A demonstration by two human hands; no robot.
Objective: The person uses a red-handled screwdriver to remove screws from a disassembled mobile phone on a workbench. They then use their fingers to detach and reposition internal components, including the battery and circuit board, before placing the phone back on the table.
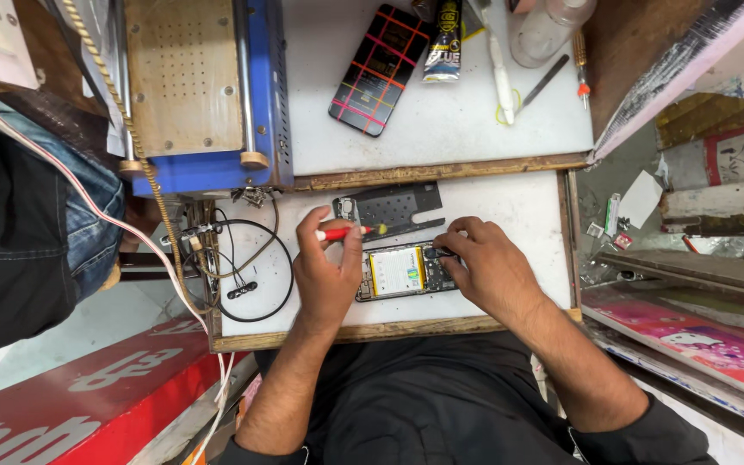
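An opened phone (399,272) with its back off lies on a small white work board (518,207), its battery with a pale label showing. My left hand (327,271) rests on the phone's left end and grips a red-handled screwdriver (346,232) with a yellow collar, its tip pointing right. My right hand (486,263) presses on the phone's right end, fingertips on the dark circuit area. A dark metal phone frame plate (393,207) lies just beyond the phone, under the screwdriver tip.
A black cable loop (251,271) lies at the board's left. Beyond sits a blue and tan machine (204,86), a phone with coloured grid lines (376,69), a glue tube (443,39), a bottle (548,30) and small tools. Another person's jeans (36,215) are at left.
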